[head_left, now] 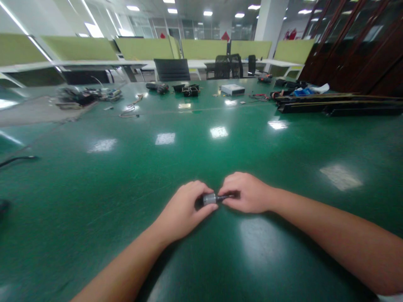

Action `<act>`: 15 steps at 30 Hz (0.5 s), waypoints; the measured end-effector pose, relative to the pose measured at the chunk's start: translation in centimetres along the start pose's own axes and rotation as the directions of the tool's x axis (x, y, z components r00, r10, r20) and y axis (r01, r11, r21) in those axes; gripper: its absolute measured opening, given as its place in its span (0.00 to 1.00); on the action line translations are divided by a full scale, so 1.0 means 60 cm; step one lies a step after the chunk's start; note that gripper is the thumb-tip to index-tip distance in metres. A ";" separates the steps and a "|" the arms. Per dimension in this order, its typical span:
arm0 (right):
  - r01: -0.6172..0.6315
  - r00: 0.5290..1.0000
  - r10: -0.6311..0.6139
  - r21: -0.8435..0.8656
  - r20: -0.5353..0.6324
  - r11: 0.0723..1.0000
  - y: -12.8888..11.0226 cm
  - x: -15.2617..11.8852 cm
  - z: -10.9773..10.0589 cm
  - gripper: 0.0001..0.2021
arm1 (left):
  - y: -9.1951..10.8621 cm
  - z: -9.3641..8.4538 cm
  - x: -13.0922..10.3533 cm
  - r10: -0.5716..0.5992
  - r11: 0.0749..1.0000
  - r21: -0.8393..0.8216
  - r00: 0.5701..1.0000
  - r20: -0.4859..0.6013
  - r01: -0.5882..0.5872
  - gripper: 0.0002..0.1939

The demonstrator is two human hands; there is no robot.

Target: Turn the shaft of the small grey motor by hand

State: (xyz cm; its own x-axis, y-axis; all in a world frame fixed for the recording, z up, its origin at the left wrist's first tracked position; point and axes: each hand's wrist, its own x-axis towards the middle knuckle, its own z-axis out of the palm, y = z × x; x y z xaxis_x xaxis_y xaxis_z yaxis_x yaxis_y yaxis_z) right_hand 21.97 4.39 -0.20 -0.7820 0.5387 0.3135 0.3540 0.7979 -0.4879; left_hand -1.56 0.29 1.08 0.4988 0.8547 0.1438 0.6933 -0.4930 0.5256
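Low over the green tabletop (189, 163), a small silver cylinder with a black end (209, 199) lies between the fingers and thumb of my left hand (184, 205), which is closed around it. From its right side a thin dark rod (222, 197) runs toward my right hand (247, 193). My right fingers and thumb are pinched on that rod, and its far end goes into the shadow under the palm. Both hands are close together, fingertips nearly meeting. The exact kind of the small part is too blurred to tell.
Long black strips (340, 104) are piled at the back right. A white-topped box (232, 89), black parts (190, 89) and a pale cable (129, 110) lie along the far side. Assorted parts (85, 96) sit at the back left. A black cable end (19, 159) reaches in from the left.
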 end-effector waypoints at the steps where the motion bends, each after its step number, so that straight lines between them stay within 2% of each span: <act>1: 0.001 1.000 -0.001 0.001 -0.003 1.000 0.001 0.000 0.000 0.07 | 0.000 0.000 0.000 0.002 1.000 -0.003 1.000 -0.002 -0.002 0.10; 15: -0.049 0.998 0.049 -0.007 -0.029 0.999 0.000 -0.001 0.003 0.05 | 0.000 0.000 0.000 -0.001 1.000 -0.007 1.000 0.004 0.001 0.10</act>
State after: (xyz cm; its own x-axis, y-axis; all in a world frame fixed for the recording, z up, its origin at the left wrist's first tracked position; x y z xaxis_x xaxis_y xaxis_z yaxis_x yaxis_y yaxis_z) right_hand 21.91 4.32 -0.38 -0.7484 0.5846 0.3131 0.3954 0.7724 -0.4971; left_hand -1.57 0.32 1.08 0.5002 0.8544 0.1405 0.6897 -0.4913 0.5319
